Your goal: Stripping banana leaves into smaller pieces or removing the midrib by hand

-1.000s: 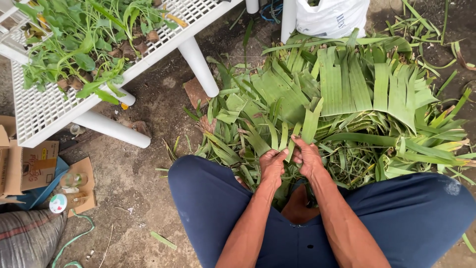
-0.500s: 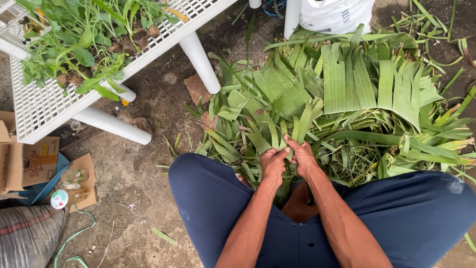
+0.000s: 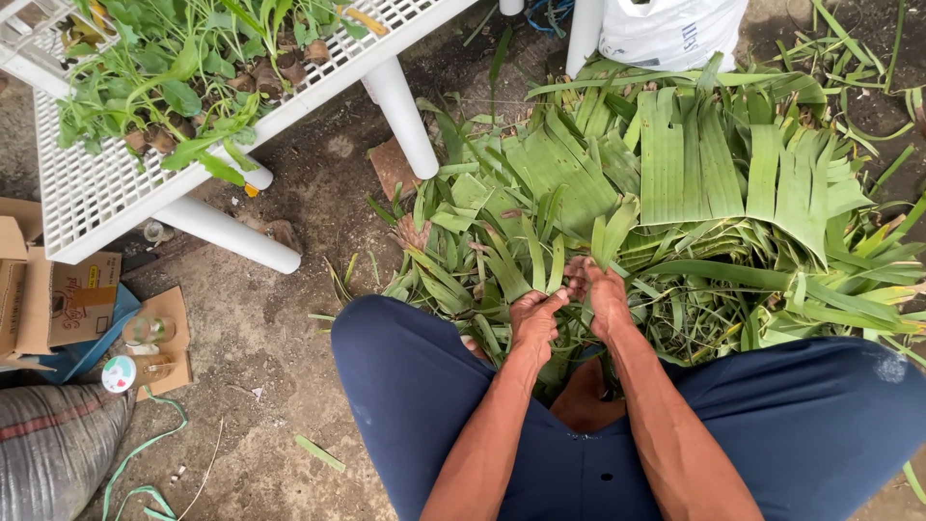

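Gripping leaf strip [image 3: 610,236] w/ both hands, left hand [image 3: 533,323] & right hand [image 3: 604,297] fingers clenched; looks light, floppy, tears easily—hold near base.

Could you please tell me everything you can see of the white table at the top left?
The white table looks like plastic, its top a perforated grid. It runs slantwise across the upper left corner, partly out of view. Round white legs show beneath it, one lying nearly flat above the dirt ground. Leafy green plants with roots and brown clumps lie on top. Neither hand touches it.
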